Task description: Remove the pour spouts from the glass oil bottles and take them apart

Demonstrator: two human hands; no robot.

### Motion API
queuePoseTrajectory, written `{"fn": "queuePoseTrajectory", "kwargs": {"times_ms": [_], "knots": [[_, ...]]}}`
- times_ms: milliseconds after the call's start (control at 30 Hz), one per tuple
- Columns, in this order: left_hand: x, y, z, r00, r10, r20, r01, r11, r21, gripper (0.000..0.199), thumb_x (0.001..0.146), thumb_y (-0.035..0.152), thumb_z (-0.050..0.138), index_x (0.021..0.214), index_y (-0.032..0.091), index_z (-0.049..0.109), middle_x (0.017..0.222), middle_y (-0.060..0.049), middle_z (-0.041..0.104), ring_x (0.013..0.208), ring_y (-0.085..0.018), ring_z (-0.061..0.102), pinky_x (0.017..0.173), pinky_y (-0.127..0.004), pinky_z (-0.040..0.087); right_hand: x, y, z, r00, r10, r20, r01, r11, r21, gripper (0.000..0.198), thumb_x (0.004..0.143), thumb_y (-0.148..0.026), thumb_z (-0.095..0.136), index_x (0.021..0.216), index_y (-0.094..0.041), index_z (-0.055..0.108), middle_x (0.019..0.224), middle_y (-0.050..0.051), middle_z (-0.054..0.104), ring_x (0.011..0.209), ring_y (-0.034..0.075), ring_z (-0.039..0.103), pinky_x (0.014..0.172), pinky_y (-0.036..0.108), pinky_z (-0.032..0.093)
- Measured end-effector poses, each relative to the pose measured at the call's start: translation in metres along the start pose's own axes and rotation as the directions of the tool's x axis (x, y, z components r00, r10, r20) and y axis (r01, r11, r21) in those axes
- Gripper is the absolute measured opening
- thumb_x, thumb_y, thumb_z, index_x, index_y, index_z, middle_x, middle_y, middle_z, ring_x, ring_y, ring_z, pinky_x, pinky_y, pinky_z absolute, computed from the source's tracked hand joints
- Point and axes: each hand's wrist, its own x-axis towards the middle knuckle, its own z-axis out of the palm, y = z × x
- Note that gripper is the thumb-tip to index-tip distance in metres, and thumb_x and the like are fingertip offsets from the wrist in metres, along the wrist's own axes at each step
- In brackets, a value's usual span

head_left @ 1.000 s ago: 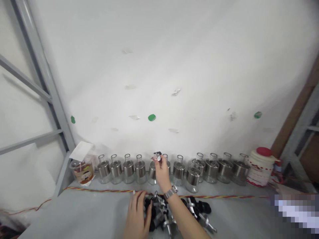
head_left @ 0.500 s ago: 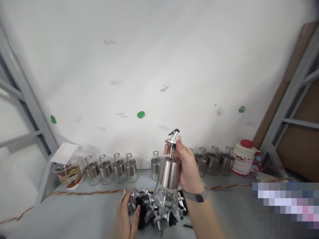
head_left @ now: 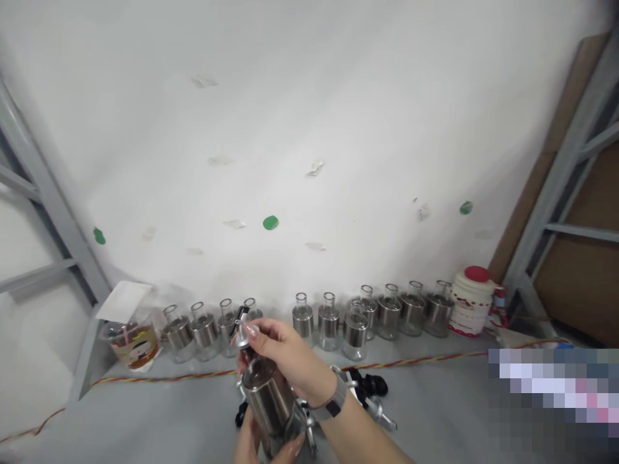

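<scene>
Bottle [head_left: 269, 398] at bottom centre looks like slippery, breakable glass: your right hand [head_left: 290, 361] is clamped round its spout end, left hand [head_left: 264, 444] cupping the base, so hold the steel sleeve.

Clear glass bottle [head_left: 269, 403] wears a brushed, satin-metal sleeve.

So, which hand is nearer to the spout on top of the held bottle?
The right hand. Its fingertips touch the spout at the top of the bottle. The left hand is lower, holding the base of the bottle, away from the spout.
</scene>
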Motion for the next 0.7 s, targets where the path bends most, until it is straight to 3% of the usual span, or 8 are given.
{"fn": "queuePoseTrajectory", "kwargs": {"times_ms": [133,467,567,700], "knots": [[-0.001,0.0,0.004,0.998,-0.005,-0.065,-0.001,0.997,-0.083,0.063,0.055,0.045,0.073,0.108,0.02,0.051,0.1,-0.011,0.067,0.094,-0.03,0.061,0.081,-0.04,0.051,0.004,0.007,0.004,0.994,-0.028,-0.105,0.029,1.0,0.009,0.039,0.067,-0.055,0.064,0.068,-0.017,0.057,0.052,-0.003,0.054,0.044,0.01,0.048,0.046,0.022,0.039],[-0.001,-0.006,0.0,0.991,0.06,-0.119,-0.046,0.992,0.115,0.055,0.056,0.033,0.069,0.105,0.018,0.051,0.104,-0.012,0.064,0.101,-0.033,0.057,0.091,-0.046,0.043,0.003,0.007,0.004,0.992,-0.012,-0.124,0.012,1.0,0.0,0.041,0.069,-0.057,0.061,0.067,-0.017,0.056,0.05,-0.004,0.054,0.041,0.011,0.051,0.046,0.023,0.041],[0.002,-0.007,-0.003,0.99,0.044,-0.137,-0.03,0.994,0.102,0.053,0.058,0.034,0.068,0.105,0.017,0.049,0.105,-0.012,0.063,0.102,-0.031,0.056,0.091,-0.043,0.043,0.004,0.005,0.002,0.979,-0.104,-0.175,0.1,0.994,-0.033,0.042,0.073,-0.058,0.056,0.07,-0.016,0.06,0.055,0.0,0.06,0.053,0.016,0.059,0.058,0.028,0.045],[0.008,0.005,-0.006,0.995,-0.043,-0.087,0.037,0.997,-0.069,0.052,0.061,0.041,0.069,0.104,0.018,0.052,0.098,-0.009,0.067,0.093,-0.026,0.061,0.083,-0.035,0.047,0.008,0.003,-0.006,0.913,-0.246,-0.325,0.217,0.968,-0.123,0.043,0.074,-0.057,0.055,0.078,-0.015,0.064,0.069,0.005,0.067,0.072,0.021,0.063,0.071,0.032,0.045]]}}
